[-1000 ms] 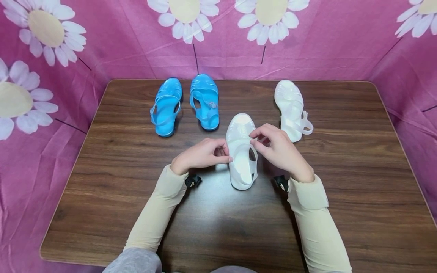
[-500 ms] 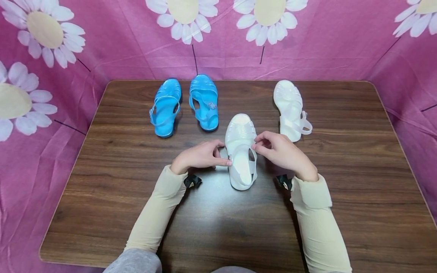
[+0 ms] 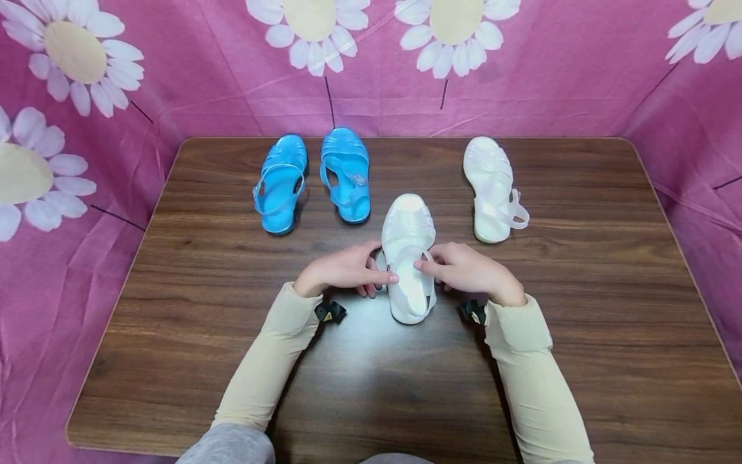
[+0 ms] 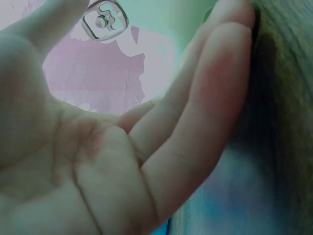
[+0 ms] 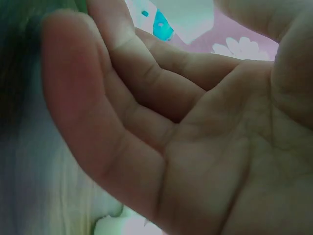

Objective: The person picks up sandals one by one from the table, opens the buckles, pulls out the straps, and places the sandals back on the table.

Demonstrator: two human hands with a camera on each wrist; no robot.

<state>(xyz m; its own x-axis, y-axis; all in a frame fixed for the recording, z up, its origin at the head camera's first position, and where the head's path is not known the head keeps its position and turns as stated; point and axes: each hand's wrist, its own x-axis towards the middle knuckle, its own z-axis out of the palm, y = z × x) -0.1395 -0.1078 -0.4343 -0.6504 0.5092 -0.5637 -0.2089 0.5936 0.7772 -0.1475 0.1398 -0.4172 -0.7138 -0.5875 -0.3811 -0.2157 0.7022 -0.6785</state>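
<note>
A glossy white sandal [image 3: 405, 251], toe banded and heel strapped, lies between left hand [image 3: 346, 267] and right hand [image 3: 468, 267], fingers [image 4: 215, 83] curved half-open; any grip cannot be told.

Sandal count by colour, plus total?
Blue sandals: 2 (side by side, back left)
White sandals: 2 (one between the left hand and right hand, one back right)
Total: 4
</note>
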